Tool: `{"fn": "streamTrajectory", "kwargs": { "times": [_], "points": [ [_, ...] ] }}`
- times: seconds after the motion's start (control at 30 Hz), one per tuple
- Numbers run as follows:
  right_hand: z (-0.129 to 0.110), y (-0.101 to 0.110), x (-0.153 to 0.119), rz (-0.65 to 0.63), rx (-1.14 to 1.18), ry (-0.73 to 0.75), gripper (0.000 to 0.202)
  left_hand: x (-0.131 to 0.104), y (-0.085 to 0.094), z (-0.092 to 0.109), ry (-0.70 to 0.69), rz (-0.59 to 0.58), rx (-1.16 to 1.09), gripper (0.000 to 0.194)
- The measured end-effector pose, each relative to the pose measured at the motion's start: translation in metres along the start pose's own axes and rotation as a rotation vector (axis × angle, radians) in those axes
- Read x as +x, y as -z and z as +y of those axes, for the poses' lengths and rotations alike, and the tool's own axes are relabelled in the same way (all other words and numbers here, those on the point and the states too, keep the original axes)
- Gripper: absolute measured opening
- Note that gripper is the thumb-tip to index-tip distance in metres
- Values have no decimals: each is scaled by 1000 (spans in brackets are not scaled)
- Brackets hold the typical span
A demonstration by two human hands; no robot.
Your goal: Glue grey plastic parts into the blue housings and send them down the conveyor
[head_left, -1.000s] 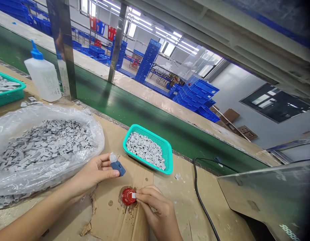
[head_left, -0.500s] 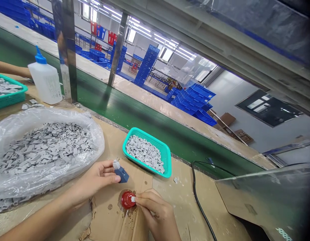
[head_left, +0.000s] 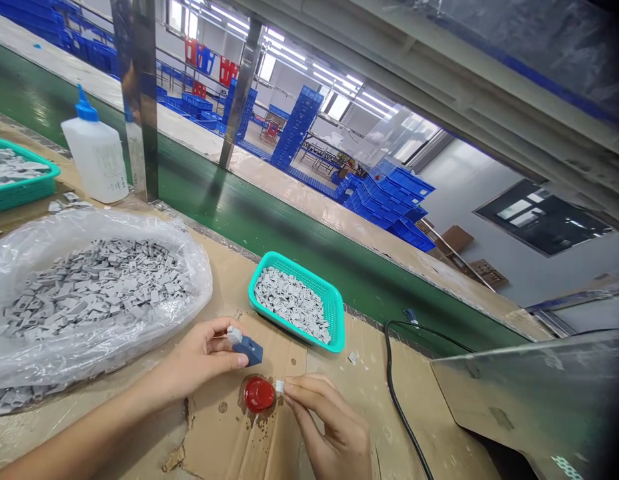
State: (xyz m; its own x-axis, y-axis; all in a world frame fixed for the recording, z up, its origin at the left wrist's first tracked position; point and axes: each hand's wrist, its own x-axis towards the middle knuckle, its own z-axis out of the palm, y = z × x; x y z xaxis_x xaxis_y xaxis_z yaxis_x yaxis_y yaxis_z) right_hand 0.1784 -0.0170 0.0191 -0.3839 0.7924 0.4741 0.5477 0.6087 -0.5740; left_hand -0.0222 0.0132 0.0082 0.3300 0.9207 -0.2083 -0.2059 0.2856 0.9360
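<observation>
My left hand [head_left: 207, 357] grips a dark blue block [head_left: 248, 349] between thumb and fingers, with a light grey plastic piece [head_left: 234, 335] at the block's upper end. My right hand [head_left: 329, 417] pinches a small white plastic piece [head_left: 279, 387] by its end, just right of a small red cup [head_left: 259, 395]. The cup stands on wet, spotted cardboard [head_left: 229, 440]. Beyond the hands sits a turquoise basket [head_left: 337, 303] with many small grey-white pieces [head_left: 292, 300] in it.
At left lies a clear plastic bag [head_left: 202, 267] full of grey pieces. Behind it stand a white bottle with a blue tip [head_left: 97, 157] and another turquoise basket [head_left: 24, 197]. A green conveyor belt [head_left: 289, 247] runs behind the table; a black cable [head_left: 397, 400] curves at right.
My right hand has drawn the small white piece from over the red cup to its right side. A co-worker's arm at far left has left view. The left hand keeps its hold.
</observation>
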Motion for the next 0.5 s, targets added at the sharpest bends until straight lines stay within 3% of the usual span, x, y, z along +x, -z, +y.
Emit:
{"fn": "streamTrajectory", "kwargs": {
  "times": [0.1, 0.2, 0.37, 0.5],
  "points": [
    [2, -4, -4, 4, -4, -8, 24, 0, -1, -1, 0, 15, 62, 17],
    [3, -5, -7, 104, -24, 17, 29, 0, -2, -3, -23, 0, 119, 16],
    [3, -6, -12, 37, -29, -30, 25, -4, -2, -3, -60, -16, 170, 12],
    [2, -6, -14, 112, -20, 8, 33, -6, -2, -3, -102, -16, 202, 11]
  ]
}}
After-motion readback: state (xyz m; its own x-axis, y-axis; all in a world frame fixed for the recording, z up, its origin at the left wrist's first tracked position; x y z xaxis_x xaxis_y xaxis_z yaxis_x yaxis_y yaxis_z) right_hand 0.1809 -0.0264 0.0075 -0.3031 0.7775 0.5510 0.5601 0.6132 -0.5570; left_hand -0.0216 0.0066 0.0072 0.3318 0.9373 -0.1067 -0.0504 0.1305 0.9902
